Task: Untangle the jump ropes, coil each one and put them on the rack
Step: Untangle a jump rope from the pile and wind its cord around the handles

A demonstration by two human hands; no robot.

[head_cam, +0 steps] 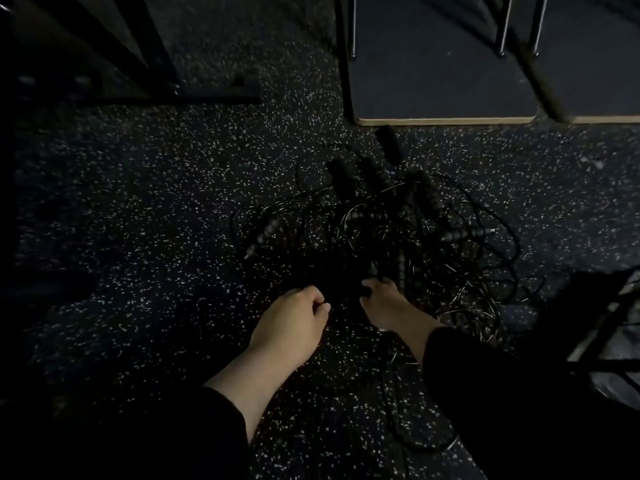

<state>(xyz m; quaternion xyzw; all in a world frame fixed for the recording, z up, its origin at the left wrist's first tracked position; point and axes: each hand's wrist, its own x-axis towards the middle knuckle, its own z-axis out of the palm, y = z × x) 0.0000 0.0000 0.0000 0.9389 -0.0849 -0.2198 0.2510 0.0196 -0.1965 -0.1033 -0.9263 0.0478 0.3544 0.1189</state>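
- Head view looks down on a tangled pile of thin black jump ropes with ribbed black handles (pixel 388 230), all knotted together on the dark speckled rubber floor (pixel 173 202), middle of the scene.
- Right hand (pixel 384 303) is at the near edge of the pile, fingers curled down into the cords. Looks like it's pinching a strand, but it's too dark to say which rope.
- Left hand (pixel 294 317) sits just left of the pile's near edge, fingers curled in. Can't tell if there's a cord in there or nothing at all.
- So the whole mess lies on the far side of both hands, and the right one is closer in. Handles mostly point far and to the sides, with loops spilling right and toward the near side.
- My guess: still right at the start of untangling, nothing coiled yet.
- Room-wise, plenty of open floor on the left to drag a rope out onto. Far side has a grey wood-edged platform (pixel 443 121) close behind the handles, and a dark metal frame (pixel 602 323) crowds the near right.
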